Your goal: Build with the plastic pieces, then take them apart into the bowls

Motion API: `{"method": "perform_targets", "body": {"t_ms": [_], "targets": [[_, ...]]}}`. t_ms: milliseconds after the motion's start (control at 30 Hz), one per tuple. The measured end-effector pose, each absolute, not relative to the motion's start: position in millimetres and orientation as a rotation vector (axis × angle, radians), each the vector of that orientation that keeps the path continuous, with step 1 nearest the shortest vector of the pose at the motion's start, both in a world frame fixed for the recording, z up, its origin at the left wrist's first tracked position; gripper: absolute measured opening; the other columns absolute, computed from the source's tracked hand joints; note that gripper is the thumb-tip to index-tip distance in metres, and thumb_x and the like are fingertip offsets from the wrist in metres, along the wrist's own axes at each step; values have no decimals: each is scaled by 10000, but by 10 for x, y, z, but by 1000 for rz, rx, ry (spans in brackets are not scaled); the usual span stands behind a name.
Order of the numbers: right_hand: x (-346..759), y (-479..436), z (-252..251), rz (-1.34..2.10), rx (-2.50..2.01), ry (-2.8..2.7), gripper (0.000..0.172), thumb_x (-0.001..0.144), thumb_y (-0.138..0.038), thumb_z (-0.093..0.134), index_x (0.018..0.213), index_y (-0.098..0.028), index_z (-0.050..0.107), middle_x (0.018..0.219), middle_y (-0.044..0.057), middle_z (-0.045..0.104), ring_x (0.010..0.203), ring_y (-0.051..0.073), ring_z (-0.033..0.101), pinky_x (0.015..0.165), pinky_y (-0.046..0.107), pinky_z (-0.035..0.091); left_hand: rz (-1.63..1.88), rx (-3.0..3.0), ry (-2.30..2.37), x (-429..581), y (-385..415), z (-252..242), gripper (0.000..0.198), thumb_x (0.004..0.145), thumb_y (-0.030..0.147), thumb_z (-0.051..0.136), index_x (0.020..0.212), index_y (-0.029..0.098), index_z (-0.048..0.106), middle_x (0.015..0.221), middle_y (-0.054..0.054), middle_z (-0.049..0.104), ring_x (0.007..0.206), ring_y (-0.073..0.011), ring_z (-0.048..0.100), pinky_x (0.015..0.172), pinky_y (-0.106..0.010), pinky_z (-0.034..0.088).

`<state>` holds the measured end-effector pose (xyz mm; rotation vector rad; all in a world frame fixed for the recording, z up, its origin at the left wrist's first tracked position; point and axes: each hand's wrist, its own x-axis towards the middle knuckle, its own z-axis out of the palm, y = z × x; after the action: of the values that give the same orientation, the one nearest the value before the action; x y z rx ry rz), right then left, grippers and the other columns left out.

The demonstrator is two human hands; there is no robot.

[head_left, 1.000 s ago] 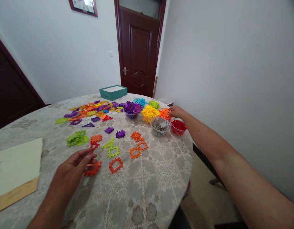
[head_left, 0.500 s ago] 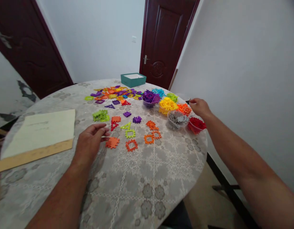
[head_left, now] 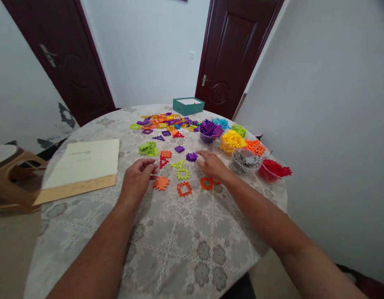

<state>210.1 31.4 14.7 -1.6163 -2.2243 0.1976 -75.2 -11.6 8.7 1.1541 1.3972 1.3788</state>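
Now left hand point(head_left: 136, 179) loose beside orange piece point(head_left: 161, 183) — right hand point(head_left: 211, 164) flat, empty.

— Premises type?
— Domestic room. Round table point(head_left: 179, 249) under a lace-patterned cloth, two dark panelled doors point(head_left: 235, 54) at eleven and one o'clock, plain white walls, wooden stool point(head_left: 11, 174) at nine.

Orange pieces point(head_left: 161, 183), floral grey tablecloth point(head_left: 185, 241)

a flat, solid orange piece point(head_left: 161, 183) with notched edges lies on the tabletop; an orange square frame point(head_left: 184, 189) lies at its 3 o'clock.
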Motion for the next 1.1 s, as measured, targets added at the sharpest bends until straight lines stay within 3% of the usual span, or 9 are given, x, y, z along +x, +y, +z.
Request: {"method": "perform_targets", "body": {"t_ms": [200, 467, 733, 933, 1100], "targets": [[1802, 782, -15, 239, -1934, -2099, 471, 1017, -390, 589, 1386, -102, 641, 1337, 220, 684, 1244, 290, 633, 1051, 350, 451, 1337, 1216, 1390, -760, -124, 85, 287, 784, 360, 706, 1010, 186, 739, 874, -53, 748, 769, -199, 702, 663, -313, 604], [1993, 781, -60, 427, -1897, -2099, 405, 922, -330, 713, 1297, -182, 681, 1206, 101, 769, 1023, 226, 707, 847, 272, 503, 1299, 1271, 1390, -760, -124, 72, 277, 814, 362, 677, 1015, 179, 735, 862, -58, 752, 750, -198, 703, 653, -314, 603], [2081, 788, -109, 277, -1940, -2045, 485, 939, -277, 646, 1403, -139, 607, 1292, 139, 723, 1162, 250, 674, 989, 309, 487, 1328, 1271, 1441, -833, -78, 33, 290, 806, 351, 657, 1028, 179, 730, 877, -54, 755, 771, -198, 707, 655, -318, 613], [1972, 749, -157, 232, -1827, -2284, 744, 881, -513, 742, 1522, -203, 530, 1390, 157, 636, 1255, 301, 624, 1057, 356, 467, 1339, 1285, 1519, -915, -27, -17, 296, 806, 338, 636, 1038, 178, 725, 902, -66, 759, 809, -214, 721, 672, -326, 602], [1927, 798, -162, 52, -1965, -2169, 599, 978, -361, 623, 1543, -207, 497, 1454, 176, 558, 1248, 299, 624, 1040, 371, 483, 1181, 1541, 1694, -957, 2, -77, 317, 871, 358, 607, 1103, 177, 725, 980, -81, 768, 921, -238, 718, 811, -355, 566]]}}
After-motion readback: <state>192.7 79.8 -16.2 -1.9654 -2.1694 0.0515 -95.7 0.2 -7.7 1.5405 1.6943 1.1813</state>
